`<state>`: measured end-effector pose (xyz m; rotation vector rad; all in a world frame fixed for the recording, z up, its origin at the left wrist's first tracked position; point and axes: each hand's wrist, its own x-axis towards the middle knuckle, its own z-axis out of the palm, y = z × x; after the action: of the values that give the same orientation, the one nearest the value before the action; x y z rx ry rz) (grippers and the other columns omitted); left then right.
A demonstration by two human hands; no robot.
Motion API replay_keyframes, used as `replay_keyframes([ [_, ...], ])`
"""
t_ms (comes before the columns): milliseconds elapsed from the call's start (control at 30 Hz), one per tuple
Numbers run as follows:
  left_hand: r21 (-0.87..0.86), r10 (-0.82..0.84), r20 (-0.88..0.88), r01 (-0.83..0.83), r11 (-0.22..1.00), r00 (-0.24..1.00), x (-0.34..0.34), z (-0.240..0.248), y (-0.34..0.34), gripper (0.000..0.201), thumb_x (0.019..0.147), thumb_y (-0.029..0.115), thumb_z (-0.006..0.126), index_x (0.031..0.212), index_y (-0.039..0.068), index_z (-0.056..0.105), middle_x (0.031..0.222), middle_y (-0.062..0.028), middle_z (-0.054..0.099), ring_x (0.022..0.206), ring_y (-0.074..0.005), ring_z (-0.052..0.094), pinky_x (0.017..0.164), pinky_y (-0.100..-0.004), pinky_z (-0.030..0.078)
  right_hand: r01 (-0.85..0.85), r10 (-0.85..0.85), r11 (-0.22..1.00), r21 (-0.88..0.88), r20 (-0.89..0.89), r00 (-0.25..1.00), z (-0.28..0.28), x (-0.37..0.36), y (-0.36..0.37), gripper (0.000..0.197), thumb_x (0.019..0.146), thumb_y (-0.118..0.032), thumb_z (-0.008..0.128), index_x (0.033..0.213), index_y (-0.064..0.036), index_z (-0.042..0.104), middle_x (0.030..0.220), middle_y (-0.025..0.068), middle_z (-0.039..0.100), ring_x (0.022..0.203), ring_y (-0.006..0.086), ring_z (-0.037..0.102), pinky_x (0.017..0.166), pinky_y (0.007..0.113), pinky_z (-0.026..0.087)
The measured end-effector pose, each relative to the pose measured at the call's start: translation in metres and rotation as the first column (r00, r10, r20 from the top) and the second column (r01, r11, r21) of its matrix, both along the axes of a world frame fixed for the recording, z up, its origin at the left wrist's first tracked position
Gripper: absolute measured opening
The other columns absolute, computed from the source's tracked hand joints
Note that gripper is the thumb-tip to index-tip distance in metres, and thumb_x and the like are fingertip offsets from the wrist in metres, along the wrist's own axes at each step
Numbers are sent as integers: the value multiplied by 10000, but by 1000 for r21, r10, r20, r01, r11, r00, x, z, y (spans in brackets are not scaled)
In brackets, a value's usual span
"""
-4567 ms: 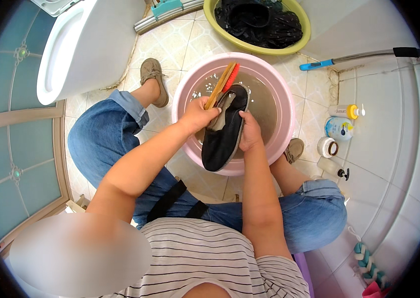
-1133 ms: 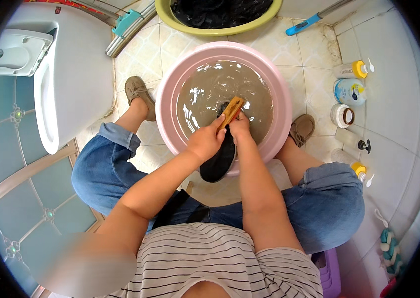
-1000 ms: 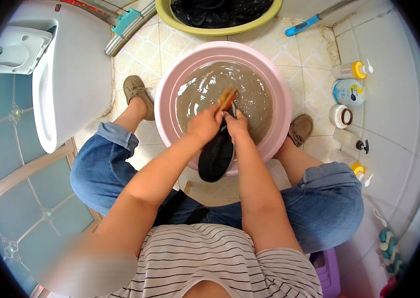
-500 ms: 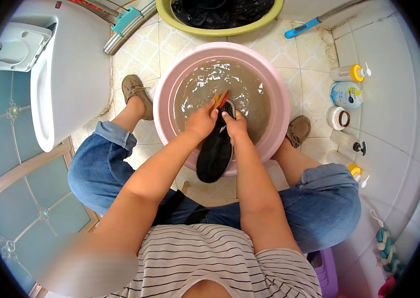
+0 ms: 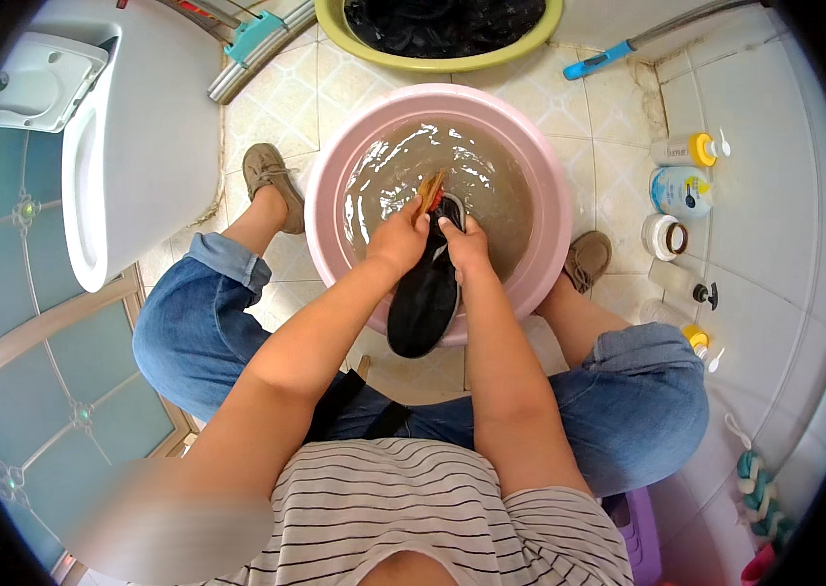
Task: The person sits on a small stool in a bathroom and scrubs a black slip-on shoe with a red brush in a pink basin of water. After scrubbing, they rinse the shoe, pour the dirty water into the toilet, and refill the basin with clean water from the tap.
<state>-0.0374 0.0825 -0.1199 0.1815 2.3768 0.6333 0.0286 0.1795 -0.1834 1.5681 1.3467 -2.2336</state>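
Over a pink basin (image 5: 325,220) of murky water, my right hand (image 5: 468,244) grips a black shoe (image 5: 423,308) by its side, thumb on top. The shoe slants across the basin's near rim, one end toward me and the pale-edged end over the water. My left hand (image 5: 401,237) is closed on a scrub brush (image 5: 429,188) with a tan back and red bristles. The bristles touch the far end of the shoe. Part of the brush is hidden by my fingers.
A yellow-green basin (image 5: 452,64) with black items in water stands beyond. Several bottles, including a blue-white one (image 5: 678,190), and a jar (image 5: 665,235) line the right wall. At far left are a mop (image 5: 258,44) and a white toilet (image 5: 154,146); a blue-handled tool (image 5: 598,61) leans at far right.
The brush has shifted slightly and stands a little steeper against the shoe. Ripples in the water differ. Both hands keep their holds, and the view has shifted a little.
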Motion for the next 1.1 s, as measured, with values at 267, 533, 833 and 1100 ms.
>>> replay_keyframes([
  [267,-27,-58,131,63,998,990,35,34,-9,434,917,286,494,1332,159,468,1023,-234,625,948,-381,607,853,-409,467,56,-56,998,-3,47,997,-10,10,4,281,855,-143,635,1106,-24,595,958,78,641,853,162,589,771,303,473],
  [533,78,39,-36,-36,996,999,14,-3,-5,428,918,282,486,1306,100,485,1104,-235,602,1030,-370,582,898,-387,450,21,-21,999,-31,17,1000,-2,5,4,278,846,-149,646,1080,-8,595,950,83,640,833,181,586,755,323,478],
  [833,19,39,23,-39,999,999,14,5,-6,435,914,287,497,1319,131,475,1061,-234,613,979,-381,595,878,-395,459,33,-29,989,-144,30,999,-3,8,6,305,856,-176,645,1103,-11,578,975,98,635,846,196,585,755,333,477],
  [1100,64,-29,96,23,998,995,47,35,-15,447,916,284,492,1346,168,447,1070,-247,607,997,-390,590,890,-405,454,80,-79,990,-115,9,997,-14,15,7,281,865,-143,623,1111,-13,583,984,88,638,860,189,599,758,319,483],
])
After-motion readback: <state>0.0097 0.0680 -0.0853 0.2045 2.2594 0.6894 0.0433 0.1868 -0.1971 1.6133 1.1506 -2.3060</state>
